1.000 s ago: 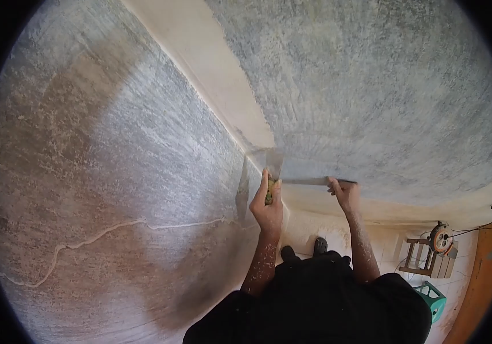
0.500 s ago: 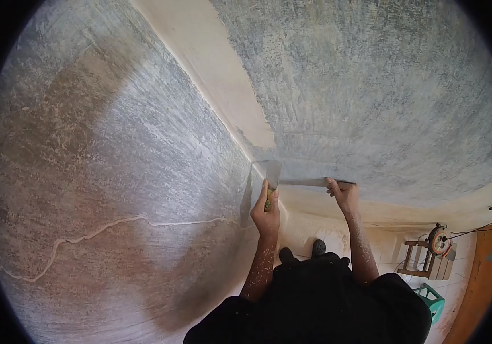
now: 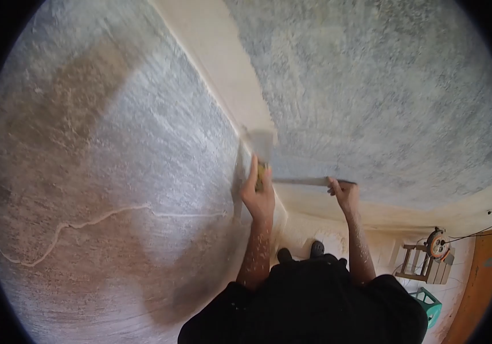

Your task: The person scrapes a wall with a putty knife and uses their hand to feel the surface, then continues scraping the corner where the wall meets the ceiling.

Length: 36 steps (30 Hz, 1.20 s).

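Left hand (image 3: 259, 200): thumb and fingers clamped on the yellow-green handle of a putty knife (image 3: 262, 171); blurred blade sticks out just beyond the fingertips, near the wall corner (image 3: 214, 97). Pale smooth strip (image 3: 223, 57) runs farther out past the blade. Right hand (image 3: 346, 196): fingers closed on a long flat tool (image 3: 300, 181), seen nearly edge-on, reaching from those fingers toward the left ones; can't tell if it touches the wall. Jagged pale line (image 3: 108, 216) left of left fingers. Cable reel (image 3: 438, 243), wooden stool (image 3: 438, 271), green plastic stool (image 3: 432, 309) well right and nearer than right fingers.
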### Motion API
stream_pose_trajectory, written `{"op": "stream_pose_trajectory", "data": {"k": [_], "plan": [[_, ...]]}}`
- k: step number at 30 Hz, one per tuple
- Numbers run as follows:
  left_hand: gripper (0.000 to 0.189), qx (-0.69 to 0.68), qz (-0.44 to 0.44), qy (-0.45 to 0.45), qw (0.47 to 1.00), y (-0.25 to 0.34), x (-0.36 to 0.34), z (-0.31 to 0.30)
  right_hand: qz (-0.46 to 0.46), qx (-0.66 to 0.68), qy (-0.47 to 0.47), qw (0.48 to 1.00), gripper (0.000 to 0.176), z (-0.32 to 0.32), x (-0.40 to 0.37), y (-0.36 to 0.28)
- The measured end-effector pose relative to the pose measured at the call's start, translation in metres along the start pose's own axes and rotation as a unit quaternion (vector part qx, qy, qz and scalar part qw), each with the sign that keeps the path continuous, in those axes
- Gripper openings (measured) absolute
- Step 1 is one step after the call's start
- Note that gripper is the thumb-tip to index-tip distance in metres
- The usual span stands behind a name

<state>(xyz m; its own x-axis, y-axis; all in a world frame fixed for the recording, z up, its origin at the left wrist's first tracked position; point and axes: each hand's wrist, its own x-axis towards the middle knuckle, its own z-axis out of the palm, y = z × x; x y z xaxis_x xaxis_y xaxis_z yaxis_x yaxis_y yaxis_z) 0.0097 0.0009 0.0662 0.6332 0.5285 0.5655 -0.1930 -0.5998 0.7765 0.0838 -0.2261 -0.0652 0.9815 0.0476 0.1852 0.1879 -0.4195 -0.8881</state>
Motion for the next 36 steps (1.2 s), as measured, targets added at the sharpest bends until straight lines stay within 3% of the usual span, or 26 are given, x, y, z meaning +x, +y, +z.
{"op": "stream_pose_trajectory", "data": {"k": [2, 5, 8, 12, 15, 18, 21, 27, 29, 33, 36], "plan": [[0.043, 0.001, 0.014, 0.01, 1.0, -0.042, -0.039, 0.014, 0.018, 0.016, -0.012, 1.0, 0.042, -0.001, 0.001, -0.002], [0.042, -0.039, -0.067, -0.012, 0.997, -0.03, -0.042, 0.012, 0.025, 0.02, -0.007, 0.999, 0.042, -0.005, 0.001, -0.009], [0.042, -0.007, -0.046, -0.015, 0.999, -0.007, -0.029, 0.007, 0.017, 0.012, -0.007, 1.0, 0.041, 0.001, 0.004, -0.006], [0.043, 0.041, -0.003, -0.016, 0.999, -0.051, -0.052, 0.01, 0.01, 0.019, -0.002, 1.0, 0.042, 0.002, -0.003, -0.004], [0.043, -0.045, -0.098, -0.026, 0.994, -0.011, -0.026, 0.005, 0.017, 0.022, 0.004, 1.0, 0.043, 0.005, 0.003, -0.006], [0.043, -0.016, -0.014, 0.001, 1.0, -0.015, -0.028, 0.004, 0.03, 0.014, 0.003, 0.999, 0.044, 0.006, 0.005, -0.005], [0.043, 0.008, -0.001, -0.027, 1.0, -0.034, -0.046, 0.008, 0.029, 0.011, -0.005, 1.0, 0.044, 0.003, 0.0, -0.003], [0.044, -0.024, -0.04, -0.034, 0.998, -0.012, -0.029, 0.006, 0.028, 0.016, 0.002, 0.999, 0.044, 0.004, 0.004, -0.007], [0.044, 0.007, -0.031, -0.037, 0.999, -0.028, -0.049, 0.007, 0.034, 0.015, -0.004, 0.999, 0.044, 0.002, -0.004, -0.005], [0.044, -0.007, -0.019, -0.003, 1.0, 0.0, -0.026, 0.01, 0.025, 0.021, 0.0, 0.999, 0.043, 0.005, 0.002, -0.002], [0.043, -0.011, -0.078, -0.025, 0.997, 0.013, -0.026, 0.001, 0.033, 0.018, -0.007, 0.999, 0.042, 0.005, 0.002, -0.004]]}}
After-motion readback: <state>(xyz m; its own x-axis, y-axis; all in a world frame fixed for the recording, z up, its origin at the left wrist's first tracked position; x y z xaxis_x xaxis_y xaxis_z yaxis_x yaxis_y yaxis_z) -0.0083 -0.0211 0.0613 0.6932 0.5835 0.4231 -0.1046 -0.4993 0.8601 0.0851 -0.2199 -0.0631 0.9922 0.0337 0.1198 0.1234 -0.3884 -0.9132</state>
